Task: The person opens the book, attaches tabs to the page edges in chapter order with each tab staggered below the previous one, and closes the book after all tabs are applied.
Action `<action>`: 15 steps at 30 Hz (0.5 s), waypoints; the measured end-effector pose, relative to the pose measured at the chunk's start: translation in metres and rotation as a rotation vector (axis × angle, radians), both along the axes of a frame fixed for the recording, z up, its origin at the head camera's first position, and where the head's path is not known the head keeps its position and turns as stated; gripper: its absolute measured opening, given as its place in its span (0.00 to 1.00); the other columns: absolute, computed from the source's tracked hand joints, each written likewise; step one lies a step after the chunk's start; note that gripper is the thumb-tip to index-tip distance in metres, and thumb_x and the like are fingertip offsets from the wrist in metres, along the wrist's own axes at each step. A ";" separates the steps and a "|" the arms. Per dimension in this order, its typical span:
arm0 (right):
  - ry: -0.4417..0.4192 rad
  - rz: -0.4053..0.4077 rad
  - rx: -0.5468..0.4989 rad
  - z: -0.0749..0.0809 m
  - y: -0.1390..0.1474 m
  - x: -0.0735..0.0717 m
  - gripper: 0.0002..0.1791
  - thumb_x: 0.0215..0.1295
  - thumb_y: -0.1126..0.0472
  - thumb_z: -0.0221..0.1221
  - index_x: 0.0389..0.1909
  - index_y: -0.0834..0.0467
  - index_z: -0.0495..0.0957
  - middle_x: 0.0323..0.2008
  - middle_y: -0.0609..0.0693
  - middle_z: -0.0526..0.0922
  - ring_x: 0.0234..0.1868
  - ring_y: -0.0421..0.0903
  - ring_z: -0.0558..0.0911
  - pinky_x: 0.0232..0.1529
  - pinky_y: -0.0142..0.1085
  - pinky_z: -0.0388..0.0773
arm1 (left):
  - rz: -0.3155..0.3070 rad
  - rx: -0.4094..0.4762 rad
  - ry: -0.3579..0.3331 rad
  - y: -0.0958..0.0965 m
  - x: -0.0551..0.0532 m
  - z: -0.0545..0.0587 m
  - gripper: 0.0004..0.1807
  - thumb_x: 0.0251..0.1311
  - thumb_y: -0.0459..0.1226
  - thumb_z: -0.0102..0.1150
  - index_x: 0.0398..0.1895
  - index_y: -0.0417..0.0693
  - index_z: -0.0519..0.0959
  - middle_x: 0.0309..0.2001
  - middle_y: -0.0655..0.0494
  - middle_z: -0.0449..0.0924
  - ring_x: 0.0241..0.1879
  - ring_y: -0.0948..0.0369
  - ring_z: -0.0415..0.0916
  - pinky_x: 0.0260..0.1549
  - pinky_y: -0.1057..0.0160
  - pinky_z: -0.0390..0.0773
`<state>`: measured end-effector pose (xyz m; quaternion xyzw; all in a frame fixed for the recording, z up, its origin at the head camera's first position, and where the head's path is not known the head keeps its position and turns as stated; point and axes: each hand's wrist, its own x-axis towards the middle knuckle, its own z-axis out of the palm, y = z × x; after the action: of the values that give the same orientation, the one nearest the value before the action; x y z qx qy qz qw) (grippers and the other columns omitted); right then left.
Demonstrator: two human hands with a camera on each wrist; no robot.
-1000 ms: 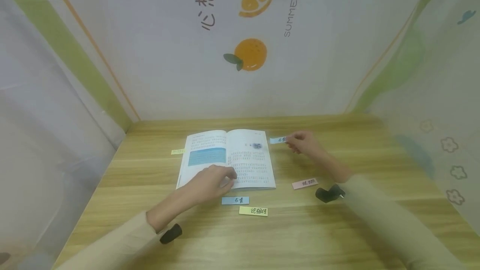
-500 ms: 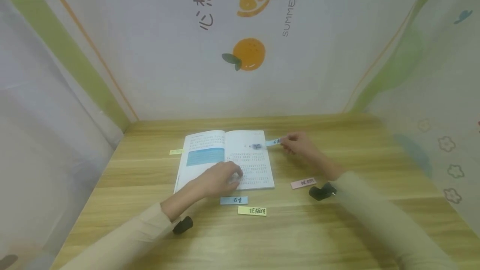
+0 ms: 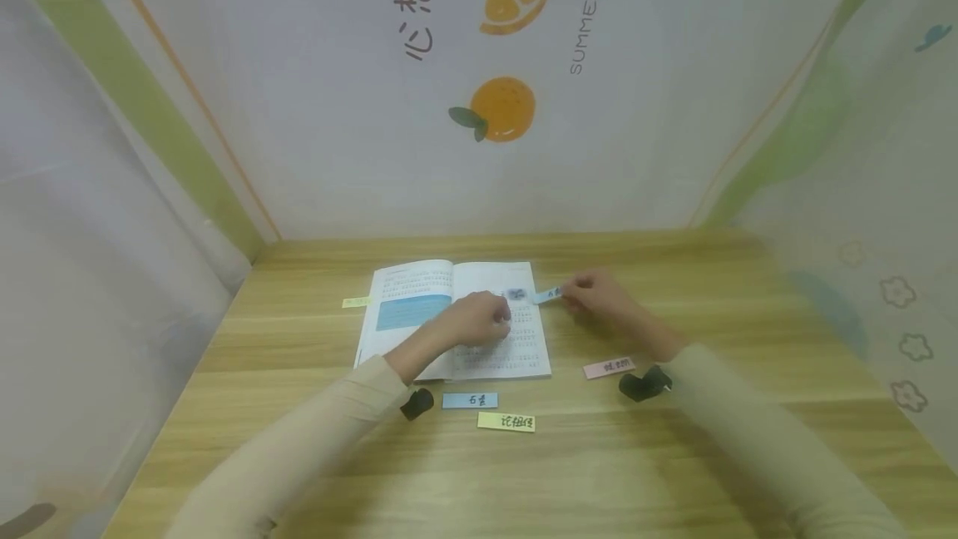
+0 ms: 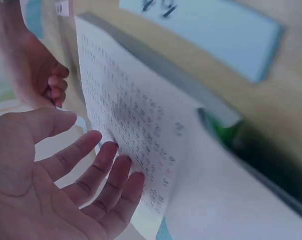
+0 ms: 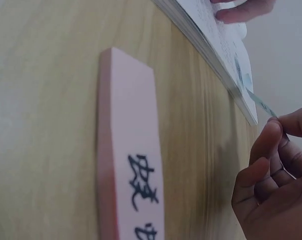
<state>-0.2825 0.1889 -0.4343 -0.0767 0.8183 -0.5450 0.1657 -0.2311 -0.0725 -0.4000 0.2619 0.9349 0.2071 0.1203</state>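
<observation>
wood-grain table | white fruit-print backdrop | left hand — fingers loosely extended over book | right hand — pinching blue strip

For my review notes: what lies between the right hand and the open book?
A blue strip: the right hand pinches one end; the other reaches the right edge of the open book. Head and right wrist views show it.
</observation>
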 end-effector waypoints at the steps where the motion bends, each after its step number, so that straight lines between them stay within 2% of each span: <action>1: -0.003 0.004 0.005 0.000 0.000 0.000 0.15 0.74 0.58 0.59 0.41 0.68 0.83 0.27 0.62 0.78 0.27 0.50 0.74 0.28 0.35 0.76 | 0.011 0.004 -0.015 0.002 -0.004 -0.001 0.11 0.68 0.36 0.60 0.49 0.39 0.83 0.44 0.48 0.84 0.46 0.53 0.81 0.49 0.55 0.80; 4: 0.006 0.011 0.027 -0.001 0.000 0.001 0.14 0.73 0.58 0.59 0.39 0.67 0.83 0.28 0.60 0.79 0.27 0.50 0.74 0.29 0.35 0.76 | 0.047 0.019 -0.063 0.008 -0.014 -0.003 0.11 0.70 0.38 0.59 0.46 0.40 0.83 0.38 0.52 0.82 0.37 0.57 0.79 0.39 0.60 0.80; 9: 0.051 0.030 0.074 -0.003 0.000 -0.001 0.13 0.73 0.59 0.59 0.36 0.67 0.83 0.27 0.59 0.80 0.28 0.50 0.76 0.30 0.35 0.76 | 0.154 0.053 -0.146 0.018 -0.028 -0.008 0.15 0.72 0.44 0.57 0.43 0.41 0.84 0.27 0.56 0.77 0.25 0.61 0.73 0.24 0.66 0.73; 12: 0.060 0.035 0.080 -0.004 0.001 -0.002 0.14 0.74 0.59 0.59 0.35 0.67 0.82 0.27 0.58 0.80 0.28 0.49 0.76 0.30 0.34 0.76 | 0.229 0.057 -0.162 0.025 -0.035 -0.011 0.18 0.73 0.48 0.55 0.34 0.43 0.81 0.20 0.57 0.72 0.18 0.62 0.67 0.17 0.67 0.67; 15: 0.073 0.044 0.083 -0.005 0.001 -0.002 0.13 0.73 0.60 0.59 0.35 0.68 0.82 0.27 0.57 0.79 0.28 0.49 0.75 0.30 0.33 0.75 | 0.287 0.037 -0.143 0.031 -0.039 -0.013 0.22 0.73 0.51 0.53 0.25 0.47 0.75 0.17 0.57 0.68 0.16 0.62 0.63 0.16 0.66 0.64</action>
<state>-0.2845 0.1901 -0.4390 -0.1073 0.8439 -0.5037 0.1507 -0.2704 -0.0411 -0.4130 0.1122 0.9478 0.2575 0.1506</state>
